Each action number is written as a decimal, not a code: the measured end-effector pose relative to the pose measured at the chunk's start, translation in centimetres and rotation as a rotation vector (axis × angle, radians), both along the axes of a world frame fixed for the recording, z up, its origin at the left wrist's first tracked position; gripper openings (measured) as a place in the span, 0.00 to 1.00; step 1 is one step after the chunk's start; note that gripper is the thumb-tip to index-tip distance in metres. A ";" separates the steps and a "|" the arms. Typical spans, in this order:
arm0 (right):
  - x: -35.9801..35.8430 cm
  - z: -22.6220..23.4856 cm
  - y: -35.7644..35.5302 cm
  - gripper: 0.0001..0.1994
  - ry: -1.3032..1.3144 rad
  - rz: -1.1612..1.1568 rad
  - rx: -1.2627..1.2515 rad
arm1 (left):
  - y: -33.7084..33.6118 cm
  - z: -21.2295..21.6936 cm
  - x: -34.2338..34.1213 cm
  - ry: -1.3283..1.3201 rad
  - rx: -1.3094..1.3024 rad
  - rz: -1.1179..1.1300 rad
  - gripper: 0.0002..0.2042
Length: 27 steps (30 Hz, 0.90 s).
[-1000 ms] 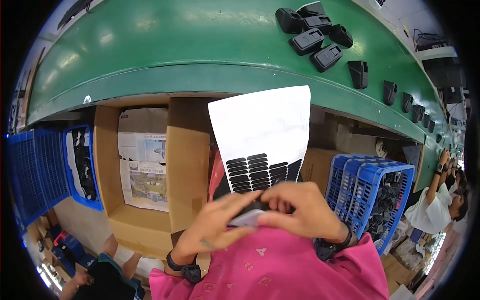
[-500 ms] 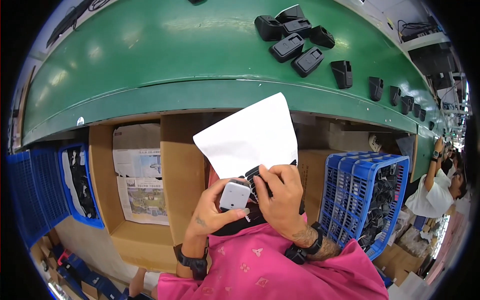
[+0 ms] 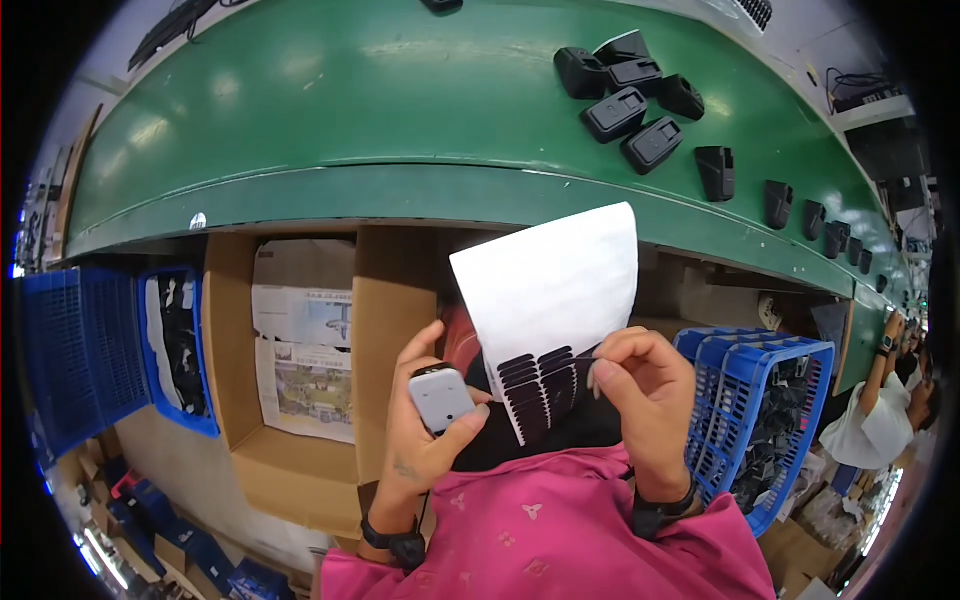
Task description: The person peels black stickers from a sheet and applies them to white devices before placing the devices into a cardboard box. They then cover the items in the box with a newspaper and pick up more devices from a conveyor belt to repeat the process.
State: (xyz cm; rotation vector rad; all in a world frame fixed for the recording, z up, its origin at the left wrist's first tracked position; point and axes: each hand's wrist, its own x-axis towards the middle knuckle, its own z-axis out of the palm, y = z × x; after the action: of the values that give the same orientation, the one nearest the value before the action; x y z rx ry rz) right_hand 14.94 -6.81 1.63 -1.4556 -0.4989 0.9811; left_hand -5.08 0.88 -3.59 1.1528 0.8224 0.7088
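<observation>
My left hand (image 3: pixel 425 430) is closed around a small light-grey rectangular device (image 3: pixel 441 400) with rounded corners and a black edge along its top. A white sheet (image 3: pixel 555 275) stands tilted over my lap, with rows of black rounded strips (image 3: pixel 540 385) along its lower part. Just right of those rows, my right hand (image 3: pixel 650 400) pinches a thin black strip (image 3: pixel 582 358) between thumb and forefinger. The strip's far end lies close to the sheet; whether it still touches the sheet I cannot tell.
Several black angular housings (image 3: pixel 655 145) lie on the green bench (image 3: pixel 350 130). Below it, a cardboard box (image 3: pixel 290 475) with newspaper stands left, near a blue crate (image 3: pixel 150 350). Another blue crate (image 3: pixel 700 400) of black parts stands right. A co-worker (image 3: pixel 865 430) sits far right.
My right hand has drawn away from the sheet to the right, pinching a black strip. My left hand with the grey device has moved apart from the sheet, uncovering the black rows. The view has shifted.
</observation>
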 end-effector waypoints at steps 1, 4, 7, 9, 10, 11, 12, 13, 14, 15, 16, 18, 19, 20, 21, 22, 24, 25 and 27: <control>0.0 0.3 0.1 0.04 0.107 -0.008 0.018 | -0.4 1.1 0.6 -0.071 -0.100 0.072 0.25; -0.7 0.8 0.4 0.04 0.108 0.037 0.128 | -0.9 2.1 1.2 -0.090 -0.081 -0.021 0.27; -0.9 1.5 0.7 0.13 0.138 0.064 0.214 | -0.6 4.1 2.9 -0.014 -0.109 -0.058 0.29; -1.1 1.9 0.7 0.20 0.097 0.052 0.248 | -0.9 4.4 3.9 0.072 0.028 -0.079 0.27; -1.3 1.9 0.6 0.19 0.089 0.051 0.283 | -1.1 4.3 4.1 0.070 0.021 -0.083 0.27; -1.5 1.8 0.4 0.18 0.076 0.062 0.305 | -1.2 4.1 4.3 0.051 0.070 -0.132 0.25; -1.7 1.7 0.3 0.17 0.064 0.075 0.327 | -1.1 4.1 4.5 0.031 0.119 -0.180 0.23; -1.9 2.0 0.4 0.17 0.062 0.069 0.320 | -0.9 4.7 4.8 0.053 0.151 -0.231 0.22; -2.3 2.4 0.7 0.16 0.012 0.043 0.273 | -0.9 4.8 4.8 0.051 0.146 -0.233 0.22; -2.4 2.6 0.8 0.15 -0.036 0.017 0.226 | -0.9 4.9 4.9 0.045 0.150 -0.248 0.22; -2.3 2.4 0.6 0.15 -0.036 0.017 0.221 | -0.9 4.9 4.9 0.041 0.155 -0.262 0.22; -2.1 1.8 0.2 0.15 -0.003 0.036 0.327 | -0.9 4.8 5.0 0.043 0.185 -0.260 0.22; -2.1 1.8 0.1 0.15 -0.002 0.038 0.322 | -1.0 4.8 5.0 0.047 0.222 -0.258 0.22; -2.0 1.7 0.1 0.14 -0.003 0.042 0.312 | -1.0 4.7 5.1 0.046 0.217 -0.258 0.22; -2.0 1.6 0.1 0.14 -0.004 0.046 0.303 | -1.0 4.7 5.1 0.059 0.240 -0.260 0.22; -2.1 1.8 0.2 0.14 -0.004 0.047 0.300 | -0.9 4.7 5.1 0.072 0.262 -0.261 0.22; -2.3 2.1 0.5 0.13 -0.026 0.039 0.219 | -0.9 4.8 5.1 0.076 0.250 -0.260 0.22; -2.3 2.1 0.5 0.13 -0.025 0.042 0.216 | -0.9 4.8 5.1 0.077 0.240 -0.262 0.22; -2.3 2.1 0.5 0.13 -0.019 0.043 0.211 | -1.1 4.7 5.1 0.071 0.235 -0.251 0.22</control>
State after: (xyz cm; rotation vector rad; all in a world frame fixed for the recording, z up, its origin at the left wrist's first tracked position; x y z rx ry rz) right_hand 12.60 -6.30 3.74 -1.2708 -0.6307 0.9204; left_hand 0.05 -0.18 1.08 1.4712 0.6491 0.5681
